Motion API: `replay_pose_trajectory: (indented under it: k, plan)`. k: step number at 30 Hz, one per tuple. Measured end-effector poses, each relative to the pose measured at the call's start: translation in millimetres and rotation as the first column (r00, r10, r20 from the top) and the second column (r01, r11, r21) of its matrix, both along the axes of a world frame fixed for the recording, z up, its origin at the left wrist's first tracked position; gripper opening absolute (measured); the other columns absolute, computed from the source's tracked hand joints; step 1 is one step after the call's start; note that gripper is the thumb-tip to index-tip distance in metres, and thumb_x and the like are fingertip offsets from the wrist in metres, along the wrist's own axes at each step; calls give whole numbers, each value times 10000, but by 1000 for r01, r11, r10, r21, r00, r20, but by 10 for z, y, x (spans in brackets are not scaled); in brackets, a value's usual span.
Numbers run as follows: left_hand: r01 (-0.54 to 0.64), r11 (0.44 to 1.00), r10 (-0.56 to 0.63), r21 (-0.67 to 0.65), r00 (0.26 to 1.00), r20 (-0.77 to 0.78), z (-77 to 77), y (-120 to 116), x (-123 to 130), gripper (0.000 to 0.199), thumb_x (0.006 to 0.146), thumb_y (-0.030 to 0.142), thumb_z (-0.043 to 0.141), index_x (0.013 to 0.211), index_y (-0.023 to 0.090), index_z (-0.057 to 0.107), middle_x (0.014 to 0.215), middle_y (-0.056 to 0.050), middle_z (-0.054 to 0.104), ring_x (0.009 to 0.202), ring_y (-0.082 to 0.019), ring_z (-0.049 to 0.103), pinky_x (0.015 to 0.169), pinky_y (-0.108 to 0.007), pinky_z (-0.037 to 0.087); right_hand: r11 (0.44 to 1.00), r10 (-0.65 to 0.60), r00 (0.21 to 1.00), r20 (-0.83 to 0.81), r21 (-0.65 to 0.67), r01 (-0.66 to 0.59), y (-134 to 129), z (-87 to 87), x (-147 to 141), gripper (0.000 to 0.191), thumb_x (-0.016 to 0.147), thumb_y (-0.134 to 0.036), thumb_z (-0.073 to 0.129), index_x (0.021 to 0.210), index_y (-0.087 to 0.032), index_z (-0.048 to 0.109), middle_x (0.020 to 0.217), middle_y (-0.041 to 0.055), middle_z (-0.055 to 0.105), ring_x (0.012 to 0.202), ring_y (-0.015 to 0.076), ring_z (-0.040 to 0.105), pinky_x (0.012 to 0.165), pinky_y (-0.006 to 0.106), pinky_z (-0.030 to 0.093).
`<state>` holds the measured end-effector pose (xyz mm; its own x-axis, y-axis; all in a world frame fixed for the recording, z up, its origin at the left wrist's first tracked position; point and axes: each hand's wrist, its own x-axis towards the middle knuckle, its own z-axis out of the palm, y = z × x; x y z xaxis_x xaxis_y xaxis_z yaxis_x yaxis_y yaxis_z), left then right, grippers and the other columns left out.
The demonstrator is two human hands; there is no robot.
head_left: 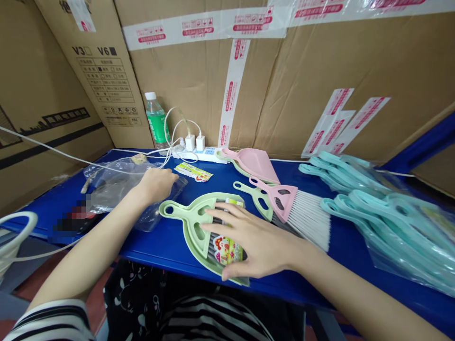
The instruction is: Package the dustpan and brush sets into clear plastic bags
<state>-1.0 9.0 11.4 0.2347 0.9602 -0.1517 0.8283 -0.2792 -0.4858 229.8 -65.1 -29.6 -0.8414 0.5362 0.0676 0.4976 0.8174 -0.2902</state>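
Note:
My right hand [249, 237] lies with spread fingers on a light green dustpan [190, 213]. A green-handled brush [201, 229] with dark bristles rests in the dustpan. A colourful printed card [227, 248] sits on the bristles, partly hidden under my fingers. To the left, my left hand [158, 184] is closed, its fingers curled down on a clear plastic bag [117, 182]; the fingertips are hidden. Another printed card [194, 171] lies just beyond that hand.
Behind my right hand lie a pink dustpan [256, 163] and a pink brush [284, 201], each over a green one. Bagged turquoise sets [398, 218] are at the right. A bottle [156, 121] and a power strip [209, 154] with cables stand along the cardboard wall [199, 85].

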Motion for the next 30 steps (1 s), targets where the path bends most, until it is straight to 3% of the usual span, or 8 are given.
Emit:
replay_pose_trajectory:
  k: [9,16,21,26,30]
  plan:
    - [23,1000,-23,-11,999,32,11,17,-17,376,832,149,385,1085,188,662,1104,-104,687,972,-273,665,767,-330,507,1000,-4,1000,-3,21,4,32,-30,-18,696,789,-484,666,1385,-180,476,1471,136,417,1377,307,282,1101,517,269]
    - [141,990,-139,-11,982,132,24,3,-29,365,805,149,377,1011,219,670,1063,-53,707,948,-233,662,759,-313,490,998,-9,999,-34,56,11,63,-62,0,661,805,-471,656,1375,-180,490,1457,129,440,1368,292,306,1110,495,264]
    - [221,970,-239,97,936,260,45,12,-55,387,793,162,357,1031,203,659,1074,-51,704,897,-213,663,725,-301,482,996,-27,999,-43,84,31,120,-90,20,654,796,-483,660,1353,-175,512,1449,137,450,1346,310,338,1095,515,282]
    - [304,947,-322,104,888,327,10,26,-59,356,774,161,364,956,192,668,957,-51,715,814,-202,652,686,-295,459,995,-45,999,-25,90,48,136,-78,27,654,800,-489,654,1351,-164,515,1451,146,447,1344,321,345,1089,525,291]
    - [324,927,-374,187,827,421,-6,39,-61,348,761,141,373,948,168,666,891,-66,696,740,-183,617,653,-290,429,993,-64,998,5,98,64,126,-74,26,672,812,-526,628,1373,-182,492,1469,141,428,1356,331,335,1090,542,287]
